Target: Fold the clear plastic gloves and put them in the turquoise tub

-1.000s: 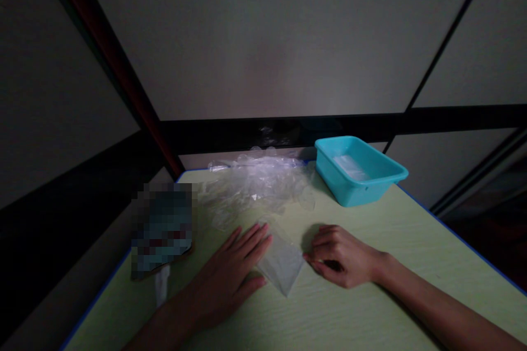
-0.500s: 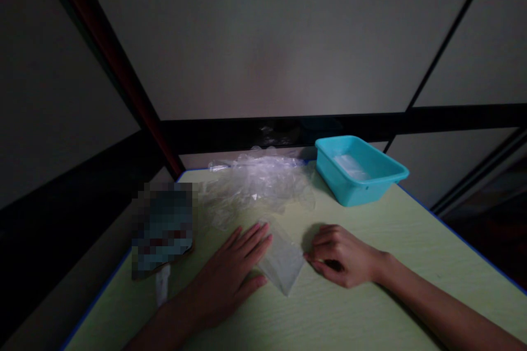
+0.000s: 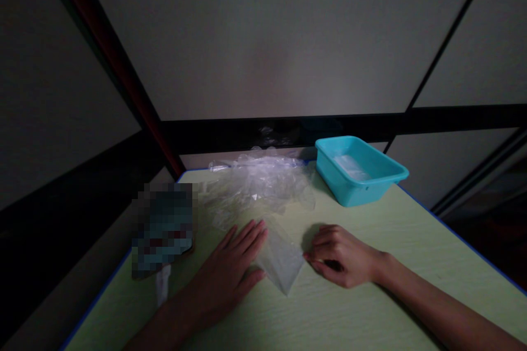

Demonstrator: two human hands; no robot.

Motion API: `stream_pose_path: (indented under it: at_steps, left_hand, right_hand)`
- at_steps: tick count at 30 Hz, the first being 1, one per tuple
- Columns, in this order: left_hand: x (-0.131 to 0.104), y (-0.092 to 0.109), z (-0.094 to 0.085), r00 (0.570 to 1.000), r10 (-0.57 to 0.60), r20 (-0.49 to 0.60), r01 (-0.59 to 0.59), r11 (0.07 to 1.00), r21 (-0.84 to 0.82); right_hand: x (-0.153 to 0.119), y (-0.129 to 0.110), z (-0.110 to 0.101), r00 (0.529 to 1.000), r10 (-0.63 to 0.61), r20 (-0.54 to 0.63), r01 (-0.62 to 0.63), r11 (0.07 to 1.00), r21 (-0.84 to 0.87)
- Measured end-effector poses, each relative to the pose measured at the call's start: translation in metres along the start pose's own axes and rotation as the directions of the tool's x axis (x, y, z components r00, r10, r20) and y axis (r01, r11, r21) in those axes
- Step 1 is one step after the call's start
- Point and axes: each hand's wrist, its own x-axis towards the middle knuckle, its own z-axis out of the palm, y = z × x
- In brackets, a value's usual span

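Observation:
A folded piece of thin clear plastic film (image 3: 283, 260) lies flat on the table, one corner pointing toward me. Across its left side rests my left hand (image 3: 236, 263), palm down, fingers stretched out and thumb apart. My right hand (image 3: 340, 256) lies on its side to the right, fingers curled in. Its thumb and forefinger pinch the film's right corner. Just beyond the film is a loose heap of crumpled clear plastic (image 3: 263, 181); its separate pieces are hard to make out.
At the back right of the pale green table (image 3: 415, 263) stands a turquoise plastic basin (image 3: 362, 192) with some flat clear plastic (image 3: 349, 165) inside. A blurred-out device on a white stand (image 3: 163, 285) is at the left edge. Cabinet panels (image 3: 263, 38) rise behind the table.
My left hand has slid slightly to the left over the plastic film, baring a little more of it. The right hand has stayed in place.

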Motion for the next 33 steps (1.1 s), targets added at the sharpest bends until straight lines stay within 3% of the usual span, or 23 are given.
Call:
stream_pose_path:
  at_steps: [4, 7, 11, 15, 19, 28, 33]
  left_hand:
    - [0.000, -0.001, 0.004, 0.998, -0.037, -0.043, 0.037, 0.999, -0.001]
    - [0.000, 0.008, 0.002, 0.998, 0.007, -0.058, -0.010, 0.999, -0.052]
    - [-0.002, 0.029, -0.004, 0.987, 0.161, 0.010, -0.158, 0.975, -0.156]
    - [-0.003, 0.039, -0.008, 0.983, 0.175, 0.056, -0.163, 0.970, -0.179]
    - [-0.002, 0.035, -0.006, 0.989, 0.131, 0.072, -0.120, 0.984, -0.135]
    - [0.000, 0.006, 0.004, 0.997, -0.047, -0.053, 0.046, 0.999, -0.023]
    - [0.000, 0.012, 0.002, 0.999, -0.009, -0.045, 0.007, 0.999, -0.031]
  right_hand:
    - [0.001, 0.000, 0.000, 1.000, 0.001, 0.006, -0.001, 1.000, -0.009]
    - [0.001, 0.000, 0.000, 1.000, 0.001, 0.011, -0.001, 1.000, -0.017]
    - [0.001, 0.000, 0.000, 1.000, 0.003, 0.019, -0.003, 1.000, -0.019]
    - [0.000, -0.001, -0.001, 1.000, 0.002, 0.018, -0.002, 1.000, -0.017]
    - [0.001, -0.001, -0.001, 1.000, -0.001, 0.014, 0.002, 1.000, -0.022]
    - [0.000, -0.001, 0.000, 1.000, -0.012, 0.000, 0.012, 1.000, -0.018]
    - [0.000, -0.001, 0.001, 1.000, -0.012, -0.009, 0.012, 1.000, -0.007]
